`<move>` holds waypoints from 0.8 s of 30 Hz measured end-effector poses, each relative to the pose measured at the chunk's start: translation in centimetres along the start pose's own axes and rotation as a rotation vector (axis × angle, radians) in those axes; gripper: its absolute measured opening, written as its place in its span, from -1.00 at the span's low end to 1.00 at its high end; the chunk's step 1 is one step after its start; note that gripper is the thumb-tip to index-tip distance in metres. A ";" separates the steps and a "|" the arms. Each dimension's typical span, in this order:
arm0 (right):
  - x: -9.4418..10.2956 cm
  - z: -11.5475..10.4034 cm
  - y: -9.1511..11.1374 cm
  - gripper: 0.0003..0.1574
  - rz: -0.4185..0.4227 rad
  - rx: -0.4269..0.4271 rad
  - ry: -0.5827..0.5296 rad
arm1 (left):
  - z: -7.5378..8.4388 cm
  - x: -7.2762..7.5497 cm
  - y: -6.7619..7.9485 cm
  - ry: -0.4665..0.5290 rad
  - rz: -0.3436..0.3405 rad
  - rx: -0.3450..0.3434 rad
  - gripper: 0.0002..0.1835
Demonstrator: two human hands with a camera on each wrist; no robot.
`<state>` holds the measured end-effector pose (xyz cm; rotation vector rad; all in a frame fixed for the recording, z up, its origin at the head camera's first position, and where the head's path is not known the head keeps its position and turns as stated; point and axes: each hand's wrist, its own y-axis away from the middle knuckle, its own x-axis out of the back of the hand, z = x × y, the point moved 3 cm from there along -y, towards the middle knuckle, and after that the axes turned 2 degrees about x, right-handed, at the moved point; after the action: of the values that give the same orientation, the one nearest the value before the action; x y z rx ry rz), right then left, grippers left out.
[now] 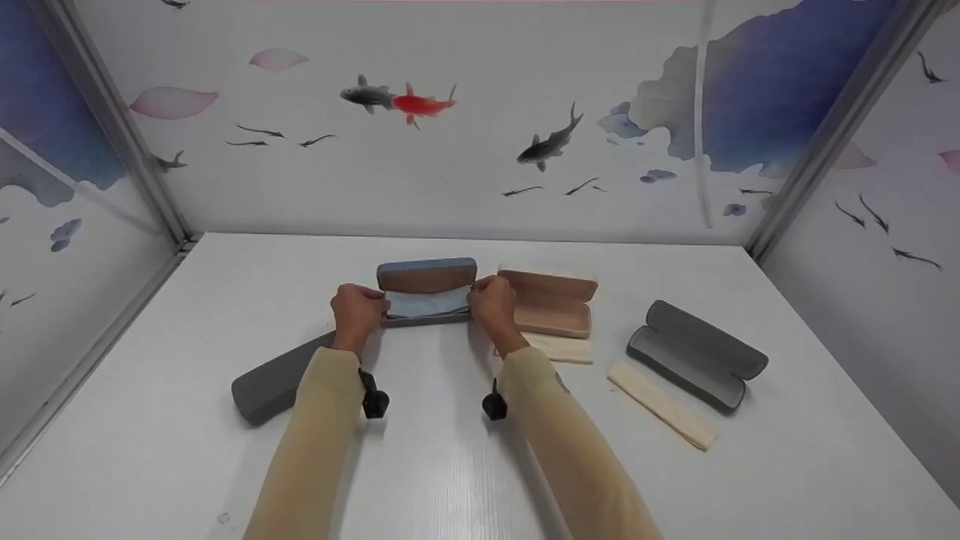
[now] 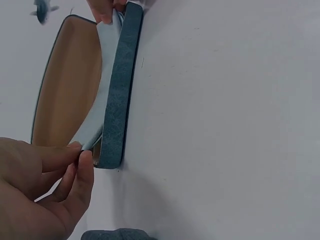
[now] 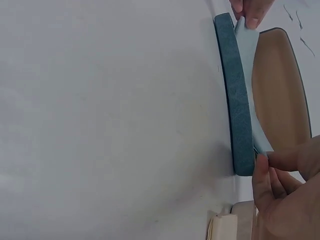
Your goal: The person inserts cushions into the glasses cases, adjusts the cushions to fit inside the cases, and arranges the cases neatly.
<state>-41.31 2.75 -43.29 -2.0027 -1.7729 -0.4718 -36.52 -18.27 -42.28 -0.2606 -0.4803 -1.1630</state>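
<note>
A blue glasses case (image 1: 427,274) with a tan lining stands open near the back of the table. Across its lower half lies a folded light-blue cloth (image 1: 427,304), partly inside the case and sagging in the middle. My left hand (image 1: 356,313) pinches the cloth's left end between thumb and fingertips. At the opposite end, my right hand (image 1: 495,306) pinches the cloth the same way. In the left wrist view the cloth (image 2: 106,85) runs along the front wall of the case (image 2: 120,95).
Right of my right hand is an open pink case (image 1: 555,319) with a cream cloth (image 1: 562,349) before it. Farther right lie an open dark grey case (image 1: 690,367) and another cream cloth (image 1: 664,405). A closed grey case (image 1: 274,382) sits by my left forearm.
</note>
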 end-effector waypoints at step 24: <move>1.2 -3.1 -0.6 0.12 -0.352 -0.341 -0.222 | 2.2 1.3 0.4 -0.085 -0.192 0.213 -0.17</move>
<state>-41.66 2.16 -39.97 -2.0268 -2.3346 -0.7279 -36.29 -18.19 -39.70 -0.0808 -0.7106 -1.2796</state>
